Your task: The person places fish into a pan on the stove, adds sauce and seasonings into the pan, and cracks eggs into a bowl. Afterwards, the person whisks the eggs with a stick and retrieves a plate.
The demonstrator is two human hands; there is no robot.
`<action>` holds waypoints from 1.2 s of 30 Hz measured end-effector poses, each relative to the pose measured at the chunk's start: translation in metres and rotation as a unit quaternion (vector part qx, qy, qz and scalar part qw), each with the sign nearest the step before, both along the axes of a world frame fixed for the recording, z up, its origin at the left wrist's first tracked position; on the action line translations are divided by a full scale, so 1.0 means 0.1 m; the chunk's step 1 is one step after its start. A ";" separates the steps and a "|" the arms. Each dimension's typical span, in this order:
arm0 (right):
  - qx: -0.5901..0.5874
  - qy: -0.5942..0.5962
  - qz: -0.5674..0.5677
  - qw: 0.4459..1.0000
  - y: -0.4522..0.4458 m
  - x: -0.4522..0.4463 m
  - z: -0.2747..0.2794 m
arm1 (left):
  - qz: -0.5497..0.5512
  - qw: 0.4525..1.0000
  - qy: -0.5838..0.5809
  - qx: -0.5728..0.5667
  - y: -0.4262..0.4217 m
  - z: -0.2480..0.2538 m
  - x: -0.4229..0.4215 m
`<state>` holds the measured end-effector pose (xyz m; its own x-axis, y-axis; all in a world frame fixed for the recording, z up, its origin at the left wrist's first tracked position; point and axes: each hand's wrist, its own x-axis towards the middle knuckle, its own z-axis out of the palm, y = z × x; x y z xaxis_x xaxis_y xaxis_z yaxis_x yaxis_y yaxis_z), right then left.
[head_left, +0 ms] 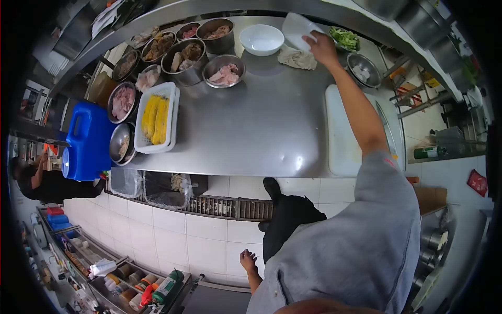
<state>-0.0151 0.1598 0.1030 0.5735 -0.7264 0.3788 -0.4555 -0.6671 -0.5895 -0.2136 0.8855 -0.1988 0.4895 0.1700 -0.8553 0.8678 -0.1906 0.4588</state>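
Observation:
My right hand (320,48) reaches across to the far side of the steel table, its fingers closed on the edge of a tilted white bowl (300,30). Just below that bowl lies a crumpled cloth (297,57), and a second white bowl (261,40) stands upright to its left. Chopped green vegetables (344,38) fill a container right of my hand. Low at my side hangs my left hand (249,260), away from the table, with its fingers curled and nothing visible in them.
Steel bowls of raw meat (225,75) crowd the table's far left, near a white basket (173,118) of yellow food and a blue jug (89,141). A cutting board (342,136) with a knife (386,125) lies right. Another person (52,186) stands at far left.

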 end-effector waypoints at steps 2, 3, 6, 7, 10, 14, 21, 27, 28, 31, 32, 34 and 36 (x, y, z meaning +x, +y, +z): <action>-0.047 0.052 -0.027 0.997 -0.54 0.31 -0.22 | -0.013 0.999 -0.041 0.005 -0.11 0.16 0.14; -0.106 0.105 -0.057 0.987 -0.74 0.45 -0.33 | -0.009 0.999 -0.042 0.012 -0.14 0.20 0.16; -0.099 0.121 -0.087 0.984 -1.08 0.69 -0.73 | -0.039 0.999 -0.022 0.026 -0.15 0.30 0.14; -0.096 0.126 -0.088 0.984 -1.16 0.73 -0.87 | -0.063 0.996 -0.007 0.058 -0.18 0.33 0.11; -0.145 0.176 -0.051 0.972 -1.11 0.76 -1.17 | -0.231 0.964 -0.053 0.121 0.20 0.08 -0.05; -0.188 0.136 -0.125 0.965 -0.69 0.63 -1.14 | -0.258 0.954 -0.055 0.141 0.16 0.07 0.08; -0.121 0.172 -0.075 0.975 -0.12 0.43 -1.37 | -0.286 0.945 -0.105 0.117 -0.04 0.01 0.63; -0.170 0.173 -0.072 0.967 1.27 -0.16 -1.57 | -0.417 0.883 -0.200 0.077 0.40 -0.41 1.27; -0.170 0.161 -0.070 0.970 1.64 -0.31 -1.50 | -0.438 0.874 -0.203 0.053 0.46 -0.50 1.38; -0.164 0.178 -0.054 0.969 2.74 -0.72 -1.23 | -0.373 0.923 -0.077 0.056 0.44 -0.41 1.77; -0.163 0.195 -0.054 0.966 3.03 -0.84 -1.20 | -0.357 0.932 -0.062 0.037 0.37 -0.26 1.89; -0.161 0.207 -0.047 0.964 3.38 -0.99 -1.25 | -0.285 0.958 -0.016 0.001 0.38 -0.21 2.09; -0.092 0.256 -0.037 0.962 3.54 -1.12 -1.34 | -0.268 0.963 -0.004 -0.016 0.48 -0.33 2.24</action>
